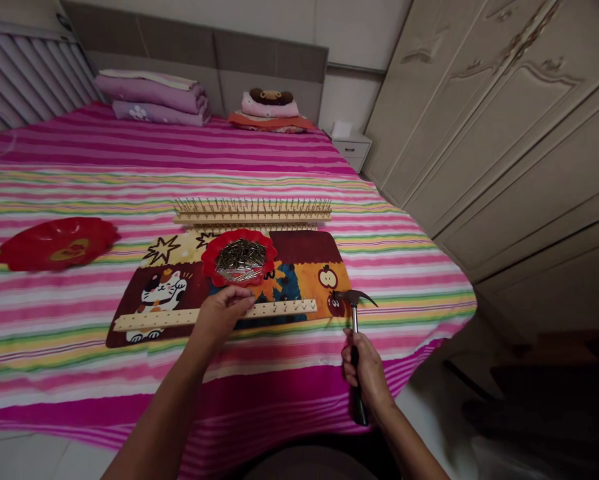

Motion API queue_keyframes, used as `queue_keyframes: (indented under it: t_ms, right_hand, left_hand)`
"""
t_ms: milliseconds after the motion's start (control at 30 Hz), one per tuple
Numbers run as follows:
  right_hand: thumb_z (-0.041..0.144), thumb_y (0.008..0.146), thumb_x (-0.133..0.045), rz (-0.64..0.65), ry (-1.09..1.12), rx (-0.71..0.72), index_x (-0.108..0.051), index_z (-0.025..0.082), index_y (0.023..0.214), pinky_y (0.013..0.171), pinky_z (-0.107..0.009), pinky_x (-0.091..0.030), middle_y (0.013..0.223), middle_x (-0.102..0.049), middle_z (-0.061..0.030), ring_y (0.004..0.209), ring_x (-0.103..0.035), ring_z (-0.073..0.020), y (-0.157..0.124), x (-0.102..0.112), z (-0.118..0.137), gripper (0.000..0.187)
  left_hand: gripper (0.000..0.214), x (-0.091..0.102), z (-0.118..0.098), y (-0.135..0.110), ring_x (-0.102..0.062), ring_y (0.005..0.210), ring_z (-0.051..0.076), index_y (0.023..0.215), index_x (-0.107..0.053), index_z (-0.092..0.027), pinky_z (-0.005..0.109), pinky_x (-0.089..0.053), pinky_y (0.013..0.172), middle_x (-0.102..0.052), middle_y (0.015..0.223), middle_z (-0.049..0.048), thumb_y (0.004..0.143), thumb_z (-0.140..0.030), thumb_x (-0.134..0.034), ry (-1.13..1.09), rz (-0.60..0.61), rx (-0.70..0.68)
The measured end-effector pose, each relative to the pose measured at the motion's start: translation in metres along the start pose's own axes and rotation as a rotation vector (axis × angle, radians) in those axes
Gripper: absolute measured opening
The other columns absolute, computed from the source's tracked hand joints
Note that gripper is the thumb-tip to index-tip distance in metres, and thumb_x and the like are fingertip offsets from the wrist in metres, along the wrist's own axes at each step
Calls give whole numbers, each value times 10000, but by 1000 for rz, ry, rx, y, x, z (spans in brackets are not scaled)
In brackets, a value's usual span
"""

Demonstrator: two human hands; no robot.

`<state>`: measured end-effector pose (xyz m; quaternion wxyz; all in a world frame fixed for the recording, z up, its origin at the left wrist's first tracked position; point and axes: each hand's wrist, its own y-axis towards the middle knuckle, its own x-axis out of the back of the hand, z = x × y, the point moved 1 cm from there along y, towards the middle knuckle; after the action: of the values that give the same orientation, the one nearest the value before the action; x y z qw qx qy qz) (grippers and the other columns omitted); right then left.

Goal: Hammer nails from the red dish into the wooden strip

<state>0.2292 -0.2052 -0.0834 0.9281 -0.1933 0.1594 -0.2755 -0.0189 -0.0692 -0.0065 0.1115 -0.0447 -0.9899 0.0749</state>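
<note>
My right hand [367, 367] is wrapped around the black handle of a claw hammer [355, 320], whose head is raised over the right end of a patterned mat [304, 247]. My left hand [224, 310] is closed in a pinch above a pale wooden strip [169, 319]; whatever is between its fingertips is too small to make out. Small holes run along the strip, and several nails [294, 305] stand upright near its right end. Just beyond my left hand, a red scalloped bowl [209, 260] holds a heap of loose nails [242, 257].
Behind the bowl lie wooden strips [254, 217] bristling with upright nails. A red plate [34, 250] rests to the left on the striped bedspread [404, 260]. Folded bedding [154, 100] is stacked by the headboard [179, 50]. A wardrobe [479, 113] stands along the right.
</note>
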Motion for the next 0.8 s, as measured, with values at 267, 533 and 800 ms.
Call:
queue_keyframes:
  t_ms: [267,533,800]
  right_hand:
    - [543,752,-545,1,-3,-1,-529,208,959,292,-124,-173,511,-435,107,310,-269,-21,0,0,0,394]
    - [538,754,-539,6,3,2,-529,215,951,292,-125,-172,505,-440,108,308,-268,-23,1,1,-1,378]
    - [531,759,-530,18,7,-4,-523,216,946,289,-125,-167,489,-428,113,308,-257,-26,2,2,-1,367]
  left_hand:
    - [317,-11,22,1,-553,514,114,708,-638,-155,209,-397,444,-633,586,4,510,-389,-719,-111,38,122]
    - [330,-13,29,3,-493,441,91,695,-630,-160,206,-373,410,-594,542,-15,520,-431,-696,-77,46,101]
    - [319,-19,30,-2,-459,429,83,732,-635,-174,201,-342,409,-581,519,-38,540,-425,-679,-40,-4,132]
